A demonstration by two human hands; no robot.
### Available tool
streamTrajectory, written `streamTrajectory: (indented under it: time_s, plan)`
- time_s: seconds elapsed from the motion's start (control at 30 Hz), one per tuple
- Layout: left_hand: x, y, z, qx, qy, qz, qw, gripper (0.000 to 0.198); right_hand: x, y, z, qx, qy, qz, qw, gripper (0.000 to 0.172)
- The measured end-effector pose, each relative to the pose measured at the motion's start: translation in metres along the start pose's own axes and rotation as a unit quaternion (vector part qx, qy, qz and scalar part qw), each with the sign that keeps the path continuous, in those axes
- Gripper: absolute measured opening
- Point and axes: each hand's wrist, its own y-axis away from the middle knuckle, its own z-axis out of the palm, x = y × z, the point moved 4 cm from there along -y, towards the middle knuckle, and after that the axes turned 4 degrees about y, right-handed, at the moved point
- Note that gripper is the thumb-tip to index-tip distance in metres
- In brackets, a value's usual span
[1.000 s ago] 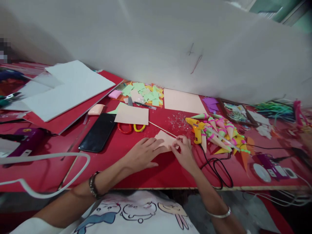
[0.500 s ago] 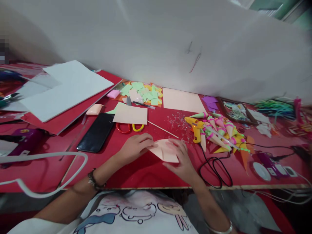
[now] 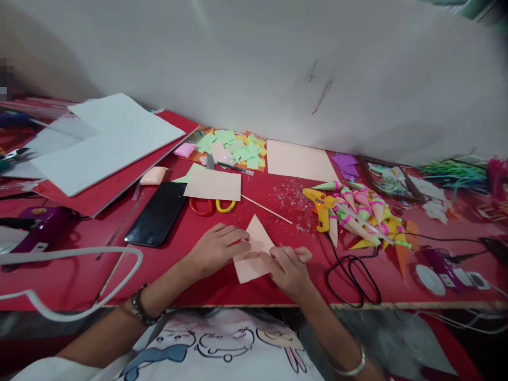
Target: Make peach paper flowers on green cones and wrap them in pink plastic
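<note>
— Why do we hold the peach paper (image 3: 254, 255) like this?

— It lies on the red table (image 3: 222, 291) near the front edge, between our hands. Our left hand (image 3: 216, 248) lays its fingers across the left side, probably to pin it flat. We cannot tell whether the thumb grips underneath. Our right hand (image 3: 288, 267) is curled tight on the right corner, which looks like creasing or rolling it.

— And the tools?

— The yellow glue gun (image 3: 321, 209) sits just right of our hands, its cord looping to the edge, probably so that we can reach it. The scissors (image 3: 212, 206) lie half under a peach card (image 3: 213, 185).

— What do we count?

— One paper in hand, one glue gun, one pair of scissors, one black phone (image 3: 159, 214), one thin wooden stick (image 3: 265, 208), and one larger peach sheet (image 3: 299, 161) by the wall. The paper cones (image 3: 363, 214) overlap too much to count.
</note>
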Motion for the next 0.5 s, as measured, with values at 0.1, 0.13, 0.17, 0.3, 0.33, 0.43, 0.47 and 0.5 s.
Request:
streamTrajectory:
  time_s: [0.1, 0.13, 0.17, 0.3, 0.33, 0.43, 0.47, 0.5]
  plan:
    - [-0.008, 0.011, 0.006, -0.046, 0.03, -0.002, 0.998, 0.021, -0.005, 0.001, 0.01, -0.063, -0.047, 0.003, 0.997, 0.024]
    - [-0.011, 0.015, 0.009, -0.066, 0.036, -0.009, 0.997, 0.023, -0.006, 0.001, 0.015, -0.095, -0.067, -0.003, 0.993, 0.026]
    - [-0.013, 0.019, 0.011, -0.088, 0.039, -0.017, 0.995, 0.026, -0.007, 0.002, 0.019, -0.126, -0.09, -0.011, 0.988, 0.028]
    - [-0.012, 0.029, 0.016, -0.15, 0.031, -0.06, 0.986, 0.038, -0.006, 0.004, 0.033, -0.179, -0.193, -0.015, 0.965, 0.028]
    - [-0.01, 0.031, 0.016, -0.152, 0.022, -0.064, 0.986, 0.036, -0.005, 0.004, 0.036, -0.178, -0.212, -0.004, 0.961, 0.028]
    - [-0.003, 0.035, 0.018, -0.151, -0.008, -0.056, 0.987, 0.028, -0.001, 0.003, 0.041, -0.167, -0.261, 0.03, 0.95, 0.025]
    - [-0.002, 0.036, 0.019, -0.149, -0.012, -0.057, 0.987, 0.027, 0.0, 0.001, 0.042, -0.164, -0.277, 0.039, 0.946, 0.023]
    - [-0.001, 0.036, 0.02, -0.143, -0.011, -0.063, 0.988, 0.026, 0.001, 0.0, 0.043, -0.162, -0.293, 0.047, 0.941, 0.021]
